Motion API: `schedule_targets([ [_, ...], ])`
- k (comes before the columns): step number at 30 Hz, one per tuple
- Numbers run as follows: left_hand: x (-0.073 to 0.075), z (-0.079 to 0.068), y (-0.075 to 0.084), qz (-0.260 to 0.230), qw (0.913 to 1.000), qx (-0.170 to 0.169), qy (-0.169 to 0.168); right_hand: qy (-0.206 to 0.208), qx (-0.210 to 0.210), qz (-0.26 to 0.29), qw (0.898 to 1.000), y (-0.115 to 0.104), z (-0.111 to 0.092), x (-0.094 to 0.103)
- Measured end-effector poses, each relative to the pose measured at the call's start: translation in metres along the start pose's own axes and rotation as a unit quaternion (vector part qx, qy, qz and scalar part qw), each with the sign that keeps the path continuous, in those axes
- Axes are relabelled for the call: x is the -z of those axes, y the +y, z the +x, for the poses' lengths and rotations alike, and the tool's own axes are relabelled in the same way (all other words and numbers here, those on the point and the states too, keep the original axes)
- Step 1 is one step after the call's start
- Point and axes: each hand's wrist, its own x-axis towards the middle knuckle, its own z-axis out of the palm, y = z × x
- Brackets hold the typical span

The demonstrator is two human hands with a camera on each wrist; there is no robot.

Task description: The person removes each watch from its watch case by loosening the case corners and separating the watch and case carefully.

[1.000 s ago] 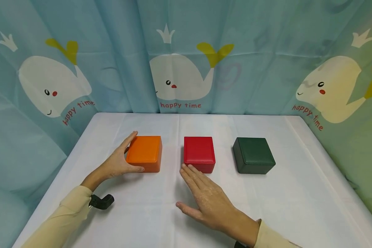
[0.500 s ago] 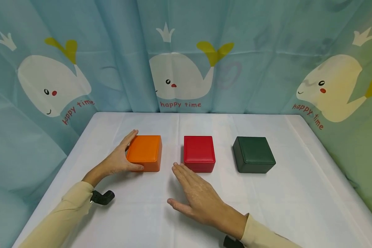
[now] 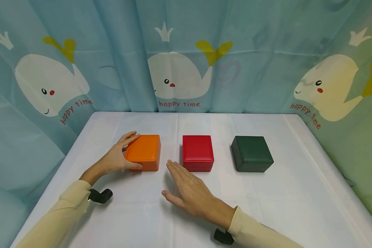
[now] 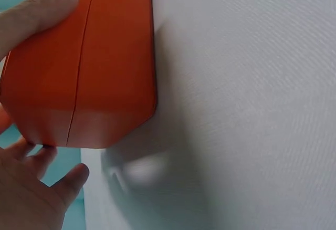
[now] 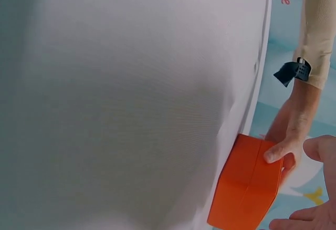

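Observation:
An orange lidded box (image 3: 144, 148) sits at the left of a row of three. My left hand (image 3: 114, 160) holds its left end, thumb (image 4: 44, 14) on the front face and fingers round the far left corner. A seam runs between its lid and base in the left wrist view. My right hand (image 3: 192, 193) hovers over the cloth in front of a red box (image 3: 198, 148), fingers straight and thumb spread, holding nothing. In the right wrist view the orange box (image 5: 244, 183) appears beyond that hand.
A dark green box (image 3: 253, 150) stands to the right of the red one. White cloth covers the table (image 3: 297, 206). Behind it hangs a blue curtain (image 3: 254, 69) printed with whales. A black strap device (image 3: 100, 196) sits on the left wrist.
My right hand has shifted left, from the red box's front edge toward the orange box. The left fingers have moved slightly on the orange box, which stays in place.

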Motion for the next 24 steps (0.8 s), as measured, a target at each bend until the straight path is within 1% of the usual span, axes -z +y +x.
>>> schedule_targets([
  [4,0.003,0.001,0.005,0.017,0.9998,0.006,-0.007,-0.002,-0.002,0.006,1.0,-0.001,0.008,-0.002],
  [11,0.008,0.005,0.008,0.05,0.9983,0.014,-0.024,-0.015,-0.026,0.037,0.999,-0.001,0.022,-0.006],
  [16,0.011,0.007,0.008,0.055,0.998,0.015,-0.027,-0.025,-0.046,0.067,0.996,0.0,0.036,-0.011],
  [21,0.011,0.007,0.006,0.056,0.998,0.013,-0.029,-0.042,-0.081,0.1,0.991,0.0,0.052,-0.017],
  [24,0.011,0.007,0.005,0.055,0.9981,0.009,-0.027,-0.038,-0.093,0.111,0.989,0.0,0.063,-0.021],
])
